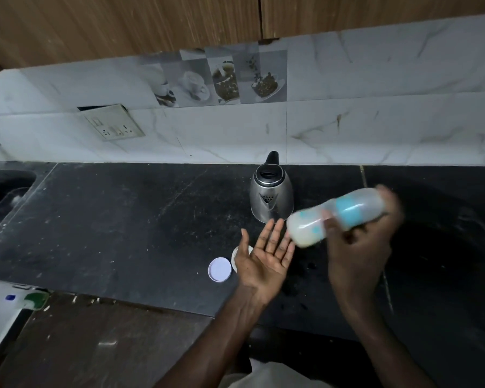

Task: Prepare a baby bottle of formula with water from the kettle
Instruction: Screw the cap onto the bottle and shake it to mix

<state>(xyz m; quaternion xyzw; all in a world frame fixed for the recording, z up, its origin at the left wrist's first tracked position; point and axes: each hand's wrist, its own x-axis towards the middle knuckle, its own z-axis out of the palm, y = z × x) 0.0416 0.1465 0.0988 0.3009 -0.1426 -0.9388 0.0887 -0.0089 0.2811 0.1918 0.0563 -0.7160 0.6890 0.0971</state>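
My right hand (359, 242) grips a baby bottle (336, 217), held nearly sideways above the counter and blurred by motion. The bottle is translucent with blue markings and holds milky liquid at its lower left end. Just left of that end, my left hand (266, 256) is open, palm up, fingers spread, holding nothing. A steel kettle (270, 196) with a black handle stands upright on the black counter (123, 219) behind my hands, its spout facing me. A round white lid (219, 269) lies flat on the counter left of my left hand. A second white round object (235, 257) is mostly hidden under that hand.
A marble-look tiled wall with a switch plate (114, 125) runs along the back. A sink (3, 191) is at the far left. A white item with a green and blue part (25, 299) sits at the lower left. Wooden cabinets hang above.
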